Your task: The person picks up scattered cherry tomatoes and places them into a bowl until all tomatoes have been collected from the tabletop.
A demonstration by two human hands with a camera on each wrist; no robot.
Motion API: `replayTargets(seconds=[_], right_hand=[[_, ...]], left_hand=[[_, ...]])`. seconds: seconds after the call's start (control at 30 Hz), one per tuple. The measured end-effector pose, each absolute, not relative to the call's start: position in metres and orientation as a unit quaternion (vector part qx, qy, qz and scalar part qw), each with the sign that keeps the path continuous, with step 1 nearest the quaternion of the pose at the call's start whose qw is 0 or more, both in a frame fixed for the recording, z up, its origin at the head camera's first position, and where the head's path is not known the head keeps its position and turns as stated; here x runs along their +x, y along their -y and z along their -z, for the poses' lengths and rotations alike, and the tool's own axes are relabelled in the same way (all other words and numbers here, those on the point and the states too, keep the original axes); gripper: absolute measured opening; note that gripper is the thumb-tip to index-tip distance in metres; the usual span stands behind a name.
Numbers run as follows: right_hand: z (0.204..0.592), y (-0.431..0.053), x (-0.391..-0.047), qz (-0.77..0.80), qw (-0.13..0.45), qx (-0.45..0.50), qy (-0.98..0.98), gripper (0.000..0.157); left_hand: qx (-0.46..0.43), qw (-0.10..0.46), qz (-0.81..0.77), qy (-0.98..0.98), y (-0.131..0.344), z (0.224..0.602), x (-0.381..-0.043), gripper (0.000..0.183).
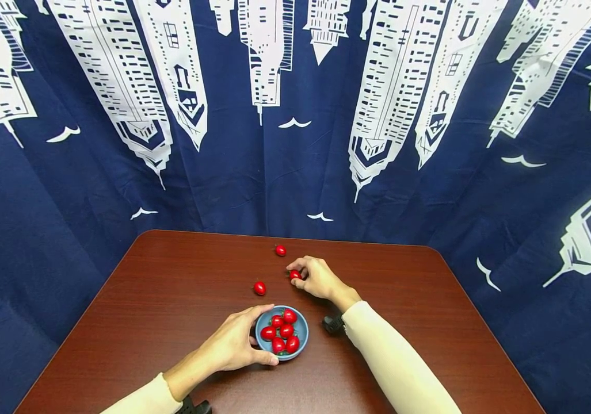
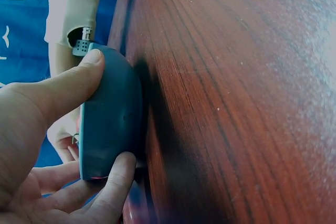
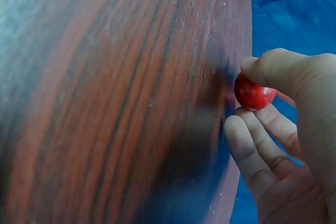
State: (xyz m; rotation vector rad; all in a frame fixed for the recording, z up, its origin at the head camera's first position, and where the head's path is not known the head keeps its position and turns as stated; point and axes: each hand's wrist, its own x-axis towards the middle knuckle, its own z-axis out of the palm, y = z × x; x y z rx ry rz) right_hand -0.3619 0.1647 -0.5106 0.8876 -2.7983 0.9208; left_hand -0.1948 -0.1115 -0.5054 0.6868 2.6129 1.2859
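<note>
My left hand (image 1: 237, 340) grips a small blue bowl (image 1: 302, 329) from its left side, thumb on the near rim and fingers round the far side. Several red cherry tomatoes (image 1: 286, 330) lie in the bowl. In the left wrist view the bowl (image 2: 113, 116) shows its outer wall, with the thumb on the rim and a fingertip low on its side. Beyond the bowl, my right hand (image 1: 320, 279) pinches a cherry tomato (image 1: 295, 275) between thumb and fingers, close to the table. The right wrist view shows this tomato (image 3: 254, 94) under the thumb.
Two more cherry tomatoes are on the brown wooden table (image 1: 181, 299): one (image 1: 259, 288) just beyond the bowl, the other (image 1: 281, 250) near the far edge. A dark blue curtain (image 1: 233, 184) with white building prints hangs behind the table.
</note>
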Motion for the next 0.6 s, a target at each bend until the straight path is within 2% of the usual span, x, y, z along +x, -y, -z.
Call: replayTargets(seconds=[0.6], right_hand=[[0.489,-0.171,-0.337,-0.311,0.059,0.325,0.891,0.031]], left_hand=[[0.228,0.074,-0.452,-0.859,0.112,0.506,-0.196,0.110]])
